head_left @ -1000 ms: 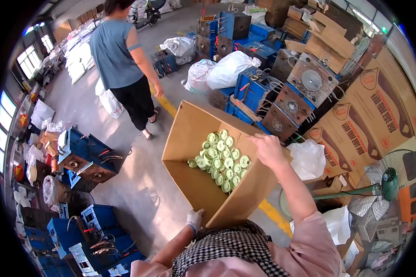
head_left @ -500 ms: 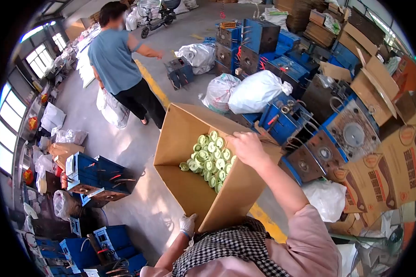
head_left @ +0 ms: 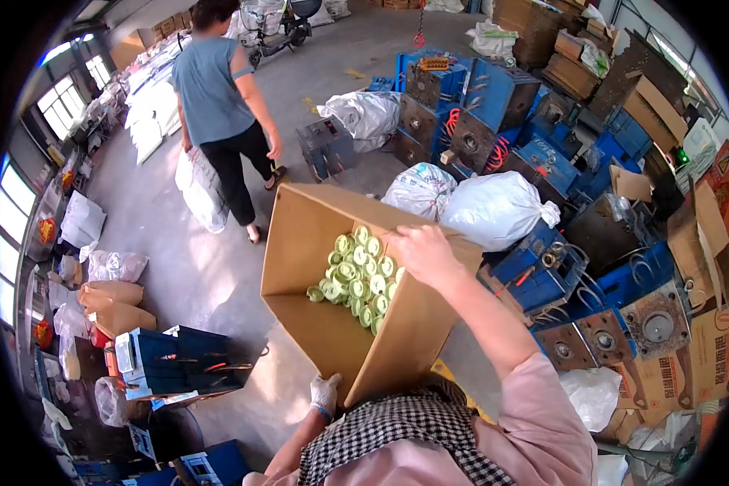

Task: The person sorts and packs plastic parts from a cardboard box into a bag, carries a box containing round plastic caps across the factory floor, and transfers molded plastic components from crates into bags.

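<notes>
An open cardboard box (head_left: 413, 344) is held tilted against my body, its mouth facing up towards me. Inside, heaped against the far right wall, are many small round pale-green plastic pieces (head_left: 360, 275). My right hand (head_left: 424, 255), bare, is closed over the box's right upper edge. Down at the near left corner, my left hand (head_left: 326, 394) in a white glove grips the box's bottom edge; part of its fingers is hidden. A checkered cloth (head_left: 405, 433) covers my front below the box.
Another person (head_left: 223, 105) walks ahead on the left, carrying a white sack (head_left: 201, 190). Blue metal moulds (head_left: 502, 89) and white sacks (head_left: 498, 211) crowd the right. More blue moulds (head_left: 174, 356) stand at left. A dark metal block (head_left: 326, 148) sits on the floor ahead.
The other person has stepped onward, and their outstretched right arm has dropped to their side. My view has shifted so the moulds and sacks appear farther right. Both my hands keep hold of the box.
</notes>
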A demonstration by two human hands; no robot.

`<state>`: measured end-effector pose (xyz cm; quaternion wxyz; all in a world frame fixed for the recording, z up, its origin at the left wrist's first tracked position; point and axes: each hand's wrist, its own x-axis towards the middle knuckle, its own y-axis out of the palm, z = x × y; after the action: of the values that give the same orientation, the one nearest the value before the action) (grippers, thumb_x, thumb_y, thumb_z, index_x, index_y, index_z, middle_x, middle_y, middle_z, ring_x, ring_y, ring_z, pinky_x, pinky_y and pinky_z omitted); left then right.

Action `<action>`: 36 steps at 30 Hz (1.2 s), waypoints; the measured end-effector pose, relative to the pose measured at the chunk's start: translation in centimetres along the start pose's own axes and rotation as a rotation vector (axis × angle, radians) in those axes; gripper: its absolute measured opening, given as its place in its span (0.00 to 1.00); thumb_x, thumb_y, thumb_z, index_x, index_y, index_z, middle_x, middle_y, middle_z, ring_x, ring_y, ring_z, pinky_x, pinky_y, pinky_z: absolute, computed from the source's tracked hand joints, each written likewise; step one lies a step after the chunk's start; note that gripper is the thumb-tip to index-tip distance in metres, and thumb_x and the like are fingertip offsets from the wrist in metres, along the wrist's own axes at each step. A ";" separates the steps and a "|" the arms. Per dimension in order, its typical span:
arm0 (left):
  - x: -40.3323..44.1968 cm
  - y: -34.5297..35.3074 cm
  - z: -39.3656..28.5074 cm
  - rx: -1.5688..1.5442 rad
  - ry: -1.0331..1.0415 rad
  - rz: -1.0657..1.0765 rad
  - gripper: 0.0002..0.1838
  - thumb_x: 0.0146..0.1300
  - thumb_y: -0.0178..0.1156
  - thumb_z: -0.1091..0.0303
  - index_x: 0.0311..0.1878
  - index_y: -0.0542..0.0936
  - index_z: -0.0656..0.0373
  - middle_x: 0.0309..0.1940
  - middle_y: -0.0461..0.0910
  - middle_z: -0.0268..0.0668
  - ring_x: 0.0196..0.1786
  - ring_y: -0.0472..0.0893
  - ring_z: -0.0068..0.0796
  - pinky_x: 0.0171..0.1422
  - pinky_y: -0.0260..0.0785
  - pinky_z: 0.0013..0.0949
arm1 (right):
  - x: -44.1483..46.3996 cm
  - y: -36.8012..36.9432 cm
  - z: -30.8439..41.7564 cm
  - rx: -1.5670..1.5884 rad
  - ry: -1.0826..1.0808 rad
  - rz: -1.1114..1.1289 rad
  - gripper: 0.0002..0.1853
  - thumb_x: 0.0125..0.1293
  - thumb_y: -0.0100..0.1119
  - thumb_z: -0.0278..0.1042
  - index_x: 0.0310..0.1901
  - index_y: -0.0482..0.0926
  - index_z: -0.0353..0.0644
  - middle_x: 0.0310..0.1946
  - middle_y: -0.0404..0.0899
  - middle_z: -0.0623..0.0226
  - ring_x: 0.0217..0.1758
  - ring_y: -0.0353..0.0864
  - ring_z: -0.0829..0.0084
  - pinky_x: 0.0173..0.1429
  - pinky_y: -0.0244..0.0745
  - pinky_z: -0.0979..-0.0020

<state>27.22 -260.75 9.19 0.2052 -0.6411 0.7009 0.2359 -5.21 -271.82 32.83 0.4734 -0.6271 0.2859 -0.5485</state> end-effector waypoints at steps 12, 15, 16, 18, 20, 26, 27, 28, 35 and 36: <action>23.0 1.2 -16.9 -0.089 0.220 -0.036 0.14 0.54 0.59 0.80 0.46 0.78 0.67 0.38 0.82 0.37 0.36 0.80 0.25 0.44 0.73 0.28 | 20.0 6.5 -10.3 0.005 0.093 -0.139 0.16 0.53 0.52 0.26 0.45 0.81 0.45 0.33 0.80 0.60 0.36 0.81 0.60 0.39 0.76 0.63; 29.2 2.0 -22.3 -0.024 0.263 -0.033 0.15 0.55 0.58 0.81 0.47 0.77 0.67 0.39 0.82 0.37 0.38 0.80 0.25 0.46 0.73 0.28 | 24.8 9.6 -14.7 0.034 0.125 -0.195 0.17 0.54 0.52 0.26 0.46 0.81 0.45 0.36 0.80 0.59 0.36 0.82 0.59 0.39 0.76 0.61; 31.3 2.2 -24.0 0.004 0.302 -0.045 0.15 0.55 0.57 0.81 0.48 0.77 0.67 0.40 0.81 0.37 0.38 0.79 0.25 0.46 0.73 0.28 | 26.4 10.8 -16.1 0.050 0.149 -0.186 0.17 0.54 0.51 0.26 0.46 0.81 0.45 0.37 0.81 0.58 0.36 0.82 0.59 0.39 0.77 0.61; 35.6 3.3 -28.0 0.024 0.342 -0.102 0.15 0.56 0.56 0.82 0.48 0.77 0.66 0.39 0.82 0.36 0.37 0.79 0.24 0.45 0.72 0.28 | 30.3 12.5 -19.3 0.089 0.155 -0.212 0.19 0.51 0.51 0.23 0.47 0.81 0.45 0.40 0.81 0.54 0.37 0.82 0.58 0.41 0.78 0.60; 39.2 3.5 -32.8 0.148 0.365 -0.095 0.15 0.55 0.56 0.82 0.48 0.77 0.66 0.39 0.82 0.37 0.37 0.79 0.24 0.45 0.73 0.28 | 34.3 14.0 -22.3 0.138 0.193 -0.219 0.21 0.49 0.51 0.21 0.47 0.80 0.45 0.41 0.81 0.53 0.38 0.82 0.57 0.42 0.78 0.60; 50.8 4.6 -42.8 0.143 0.390 -0.075 0.16 0.55 0.55 0.83 0.48 0.77 0.67 0.39 0.81 0.37 0.37 0.78 0.24 0.45 0.72 0.28 | 43.1 19.0 -29.4 0.246 0.281 -0.328 0.27 0.43 0.50 0.19 0.50 0.78 0.44 0.47 0.78 0.49 0.44 0.81 0.55 0.48 0.78 0.61; 52.4 5.1 -45.1 0.165 0.416 -0.083 0.15 0.54 0.55 0.82 0.46 0.78 0.67 0.38 0.82 0.36 0.37 0.78 0.22 0.44 0.71 0.27 | 44.4 20.1 -30.4 0.238 0.291 -0.335 0.27 0.43 0.50 0.19 0.50 0.78 0.44 0.47 0.78 0.49 0.44 0.81 0.55 0.48 0.78 0.61; 54.4 5.6 -47.3 0.185 0.443 -0.090 0.13 0.53 0.56 0.81 0.44 0.79 0.66 0.37 0.82 0.35 0.37 0.77 0.21 0.44 0.70 0.27 | 45.6 21.3 -31.5 0.262 0.317 -0.358 0.25 0.44 0.50 0.19 0.49 0.79 0.44 0.46 0.79 0.49 0.43 0.81 0.54 0.48 0.78 0.61; 73.8 6.3 -60.5 0.272 0.533 0.067 0.15 0.54 0.56 0.80 0.47 0.78 0.68 0.38 0.82 0.36 0.39 0.77 0.22 0.47 0.70 0.26 | 55.5 29.4 -37.5 0.198 0.529 -0.578 0.12 0.54 0.52 0.20 0.37 0.83 0.40 0.40 0.81 0.48 0.42 0.82 0.53 0.45 0.79 0.64; 75.5 6.8 -63.3 0.485 0.536 0.050 0.17 0.54 0.56 0.78 0.48 0.78 0.67 0.37 0.82 0.35 0.39 0.77 0.21 0.48 0.70 0.27 | 56.8 29.8 -38.1 0.213 0.566 -0.627 0.11 0.53 0.54 0.18 0.36 0.83 0.40 0.40 0.82 0.50 0.41 0.83 0.55 0.44 0.79 0.66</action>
<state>14.31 -358.39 16.04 0.1543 -0.5954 0.7809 -0.1087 -23.56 -343.95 27.64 0.2488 -0.4564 0.1419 -0.8424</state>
